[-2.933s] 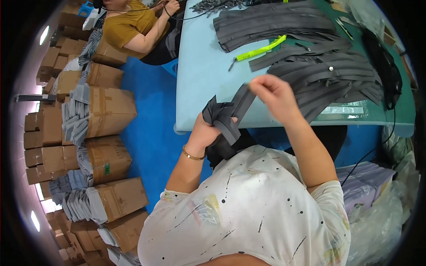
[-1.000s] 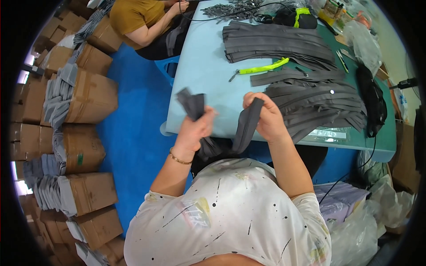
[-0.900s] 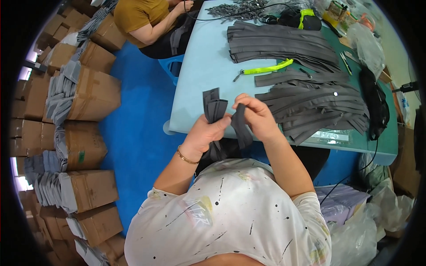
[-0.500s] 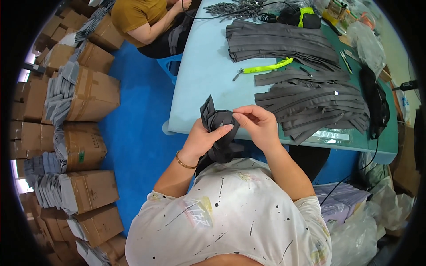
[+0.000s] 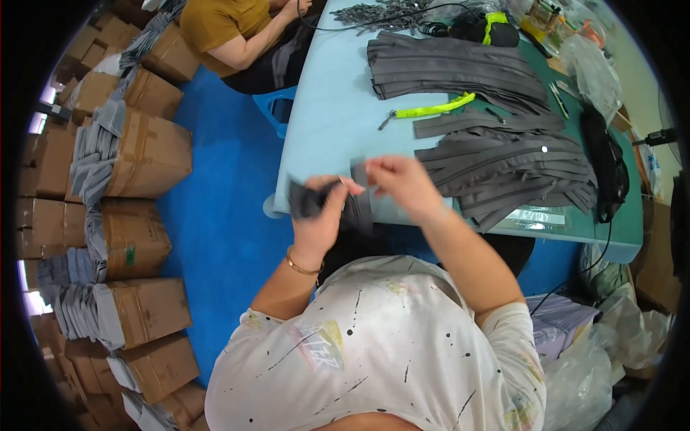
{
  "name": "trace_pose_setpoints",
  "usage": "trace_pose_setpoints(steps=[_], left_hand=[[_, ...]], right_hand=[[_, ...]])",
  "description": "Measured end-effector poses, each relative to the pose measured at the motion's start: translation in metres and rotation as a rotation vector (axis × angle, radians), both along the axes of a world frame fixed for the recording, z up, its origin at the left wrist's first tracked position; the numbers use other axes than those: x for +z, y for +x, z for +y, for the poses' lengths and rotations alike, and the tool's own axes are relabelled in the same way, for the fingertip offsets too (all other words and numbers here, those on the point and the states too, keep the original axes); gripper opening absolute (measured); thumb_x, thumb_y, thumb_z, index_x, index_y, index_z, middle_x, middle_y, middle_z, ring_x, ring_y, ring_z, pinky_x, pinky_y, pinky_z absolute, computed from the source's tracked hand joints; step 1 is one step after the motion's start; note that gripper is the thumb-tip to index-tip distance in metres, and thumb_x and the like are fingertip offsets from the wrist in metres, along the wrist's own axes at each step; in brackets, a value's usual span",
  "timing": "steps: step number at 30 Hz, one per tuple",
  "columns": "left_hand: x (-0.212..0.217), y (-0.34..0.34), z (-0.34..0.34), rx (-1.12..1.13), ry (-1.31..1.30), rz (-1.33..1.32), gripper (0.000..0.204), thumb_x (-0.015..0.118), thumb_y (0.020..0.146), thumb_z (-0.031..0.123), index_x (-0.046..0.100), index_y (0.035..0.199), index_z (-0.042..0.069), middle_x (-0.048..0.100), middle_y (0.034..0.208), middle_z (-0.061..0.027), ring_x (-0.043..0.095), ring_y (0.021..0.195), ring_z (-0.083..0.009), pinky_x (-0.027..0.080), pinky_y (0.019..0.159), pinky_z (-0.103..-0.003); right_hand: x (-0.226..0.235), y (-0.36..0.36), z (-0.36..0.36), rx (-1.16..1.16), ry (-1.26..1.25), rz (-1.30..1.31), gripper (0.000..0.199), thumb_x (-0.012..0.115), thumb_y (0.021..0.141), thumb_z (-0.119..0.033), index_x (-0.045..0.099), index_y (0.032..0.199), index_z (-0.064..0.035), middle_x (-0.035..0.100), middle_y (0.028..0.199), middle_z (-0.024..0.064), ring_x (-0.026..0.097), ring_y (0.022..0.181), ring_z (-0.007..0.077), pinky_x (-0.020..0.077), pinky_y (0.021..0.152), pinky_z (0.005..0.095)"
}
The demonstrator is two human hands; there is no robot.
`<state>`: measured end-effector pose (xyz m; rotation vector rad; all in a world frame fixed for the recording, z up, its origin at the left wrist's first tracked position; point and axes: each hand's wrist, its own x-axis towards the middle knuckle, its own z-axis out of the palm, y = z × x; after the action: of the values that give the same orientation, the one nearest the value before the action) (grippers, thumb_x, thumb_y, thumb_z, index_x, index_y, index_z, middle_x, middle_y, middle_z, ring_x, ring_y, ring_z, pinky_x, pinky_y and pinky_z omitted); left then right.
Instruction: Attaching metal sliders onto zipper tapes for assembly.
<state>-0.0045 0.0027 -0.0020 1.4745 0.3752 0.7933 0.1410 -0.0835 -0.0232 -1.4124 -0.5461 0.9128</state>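
Observation:
My left hand (image 5: pixel 316 223) is closed around a folded bunch of dark grey zipper strips (image 5: pixel 307 201), just off the table's near left corner; the bunch is smeared by motion. My right hand (image 5: pixel 406 183) is raised beside it, finger and thumb pinched at the upper end of one grey zipper strip (image 5: pixel 361 208) that hangs down between both hands. On the table to the right lies a spread pile of grey zipper strips (image 5: pixel 510 165). Behind it sits a neater stack of the same strips (image 5: pixel 453 68).
A yellow-green strip with a zipper pull (image 5: pixel 431 110) lies between the piles on the pale table (image 5: pixel 323 136). A heap of metal pulls (image 5: pixel 377 14) is at the back. A co-worker (image 5: pixel 230 36) sits far left. Cartons (image 5: pixel 151 154) line the left side; plastic bags (image 5: pixel 575 381) lie lower right.
The bunch in my left hand has swung left and tilted over. My right hand has risen a little and drawn one strip upright, apart from the bunch.

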Motion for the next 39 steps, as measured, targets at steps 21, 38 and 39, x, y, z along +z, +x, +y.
trace_pose_setpoints(steps=[21,38,39], left_hand=[[0.001,0.037,0.038,-0.314,-0.472,0.332,0.023,0.058,0.088,0.020,0.061,0.101,0.001,0.063,0.085,-0.0051,0.030,0.042,-0.0005,0.021,0.041,-0.018],[0.002,0.036,0.017,-0.293,-0.413,0.349,0.019,0.067,0.081,0.012,0.059,0.095,0.004,0.065,0.073,-0.0090,0.034,0.042,-0.0003,0.023,0.038,-0.016],[0.000,0.036,0.016,-0.285,-0.414,0.342,0.018,0.067,0.081,0.012,0.059,0.095,0.004,0.065,0.073,-0.0087,0.034,0.042,-0.0001,0.023,0.038,-0.016]], right_hand=[[0.006,0.036,-0.006,-0.039,0.094,-0.306,0.008,0.063,0.082,-0.002,0.062,0.089,-0.0012,0.065,0.096,0.0044,0.060,0.088,0.0105,0.0464,0.078,0.0227],[0.001,0.021,-0.029,-0.015,0.351,-0.018,0.019,0.063,0.080,0.003,0.059,0.098,-0.0007,0.063,0.097,0.0060,0.059,0.090,0.0110,0.0481,0.080,0.0235],[0.001,0.021,-0.029,-0.016,0.352,-0.018,0.019,0.063,0.080,0.003,0.059,0.098,-0.0007,0.063,0.097,0.0060,0.059,0.090,0.0110,0.0481,0.080,0.0235]])
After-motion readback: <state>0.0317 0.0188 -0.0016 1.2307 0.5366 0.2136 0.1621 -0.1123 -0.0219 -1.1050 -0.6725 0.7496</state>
